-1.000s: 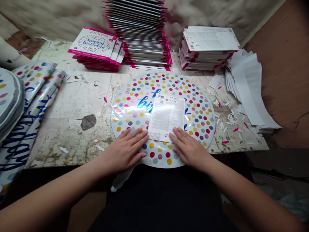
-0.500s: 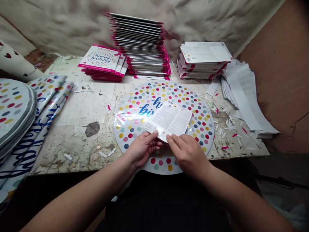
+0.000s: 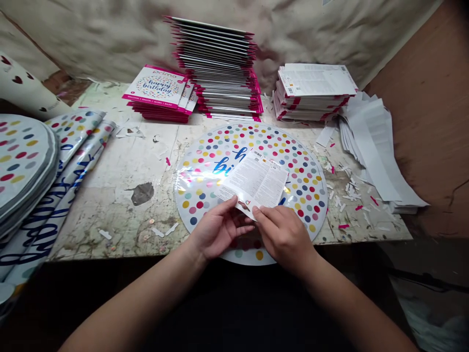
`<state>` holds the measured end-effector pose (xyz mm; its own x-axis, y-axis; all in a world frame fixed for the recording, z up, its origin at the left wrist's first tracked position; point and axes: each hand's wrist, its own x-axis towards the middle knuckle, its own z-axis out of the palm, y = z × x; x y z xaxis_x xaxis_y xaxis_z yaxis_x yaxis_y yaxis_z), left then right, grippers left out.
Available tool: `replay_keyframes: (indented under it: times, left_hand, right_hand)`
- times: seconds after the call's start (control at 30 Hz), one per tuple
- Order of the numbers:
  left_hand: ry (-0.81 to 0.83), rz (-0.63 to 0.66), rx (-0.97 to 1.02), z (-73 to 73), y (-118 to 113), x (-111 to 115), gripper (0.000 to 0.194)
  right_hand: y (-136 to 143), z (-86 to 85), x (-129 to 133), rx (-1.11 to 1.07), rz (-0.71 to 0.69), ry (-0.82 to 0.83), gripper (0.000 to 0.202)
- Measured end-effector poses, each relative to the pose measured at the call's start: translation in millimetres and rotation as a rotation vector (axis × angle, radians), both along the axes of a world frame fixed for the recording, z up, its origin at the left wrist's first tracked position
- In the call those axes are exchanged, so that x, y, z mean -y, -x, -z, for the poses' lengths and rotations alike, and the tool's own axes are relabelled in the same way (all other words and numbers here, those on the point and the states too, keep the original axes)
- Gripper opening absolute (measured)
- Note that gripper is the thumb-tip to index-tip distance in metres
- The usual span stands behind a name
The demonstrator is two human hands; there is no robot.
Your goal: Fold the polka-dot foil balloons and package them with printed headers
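Scuffed desk [image 3: 120,195] | left hand [image 3: 216,230] and right hand [image 3: 284,237] pinch printed sheet's [image 3: 256,181] near edge | light, floppy; foil balloon [image 3: 205,171] beneath looks slippery

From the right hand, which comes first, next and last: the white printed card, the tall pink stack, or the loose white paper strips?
Judged from the right hand in the head view:
1. White printed card, pinched in its fingers, lying over the dotted balloon.
2. Loose white paper strips, off to the right at the table edge.
3. Tall pink stack, at the back by the wall.
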<state>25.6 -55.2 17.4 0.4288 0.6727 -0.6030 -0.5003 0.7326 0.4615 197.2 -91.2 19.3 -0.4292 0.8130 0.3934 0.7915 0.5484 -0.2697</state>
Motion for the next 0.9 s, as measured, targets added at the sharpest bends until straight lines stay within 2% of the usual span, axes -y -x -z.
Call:
replay_keyframes:
  times: [0.1, 0.17, 0.27, 0.37, 0.4, 0.47, 0.5, 0.57, 0.6, 0.63, 0.67, 0.7, 0.73, 0.77, 0.8, 0.83, 0.9]
  left_hand:
    - [-0.212, 0.013, -0.270, 4.5, 2.7, 2.1, 0.021]
    - [-0.303, 0.044, -0.402, 6.8, 2.2, 4.1, 0.026]
    - [-0.381, 0.044, -0.455, 7.7, 1.6, 4.5, 0.030]
    - [-0.433, 0.012, -0.455, 6.0, 7.6, 1.1, 0.030]
    - [-0.469, 0.014, -0.493, 4.4, 11.2, -0.2, 0.030]
    - [-0.605, 0.035, -0.695, -1.9, 18.6, -2.3, 0.033]
    - [-0.700, 0.055, -0.852, -7.1, 21.4, -3.0, 0.035]
    - [-0.958, 0.134, -1.138, -22.2, 23.2, -4.3, 0.038]
    - [-1.120, 0.206, -1.213, -31.8, 22.0, -5.4, 0.040]
    - [-1.294, 0.291, -1.225, -42.0, 19.8, -7.2, 0.041]
    - [-1.457, 0.350, -1.194, -52.4, 17.2, -9.6, 0.044]
    - [-1.578, 0.333, -1.152, -62.1, 14.9, -12.6, 0.047]
    - [-1.636, 0.245, -1.118, -70.6, 13.2, -16.0, 0.051]
    - [-1.633, 0.113, -1.087, -77.1, 12.5, -19.4, 0.058]
    - [-1.590, -0.008, -1.046, -81.2, 13.0, -22.4, 0.066]
    - [-1.533, -0.077, -0.998, -82.9, 14.7, -24.9, 0.070]
    - [-1.478, 0.001, -0.921, -80.9, 21.6, -28.1, 0.057]
  right_hand:
    - [6.0, -3.3, -8.6, -0.162, 0.005, 0.127, 0.024]
    - [14.9, -1.1, -15.2, -0.167, 0.043, 0.100, 0.016]
    - [20.8, 3.6, -23.2, -0.215, 0.069, 0.073, 0.019]
    - [-4.8, 0.8, -24.7, -0.403, 0.104, 0.297, 0.021]
    - [-20.4, -2.6, -23.6, -0.386, 0.113, 0.410, 0.025]
    - [-54.3, -12.4, -19.9, -0.151, 0.140, 0.586, 0.036]
    - [-68.9, -18.4, -18.1, -0.026, 0.247, 0.540, 0.040]
    - [-86.7, -31.4, -16.4, 0.022, 0.441, 0.249, 0.042]
    - [-88.9, -38.0, -17.0, -0.035, 0.464, 0.096, 0.046]
    - [-87.0, -44.0, -18.5, -0.122, 0.405, -0.005, 0.050]
    - [-82.0, -49.0, -20.8, -0.222, 0.285, -0.041, 0.049]
    - [-75.0, -52.5, -24.0, -0.336, 0.156, -0.024, 0.041]
    - [-66.9, -53.9, -27.9, -0.463, 0.066, 0.024, 0.030]
    - [-58.4, -53.0, -32.3, -0.608, 0.036, 0.083, 0.021]
    - [-50.4, -50.1, -37.3, -0.763, 0.061, 0.144, 0.015]
    - [-43.0, -45.7, -42.7, -0.916, 0.115, 0.194, 0.013]
    - [-31.8, -35.4, -54.0, -1.142, 0.192, 0.266, 0.016]
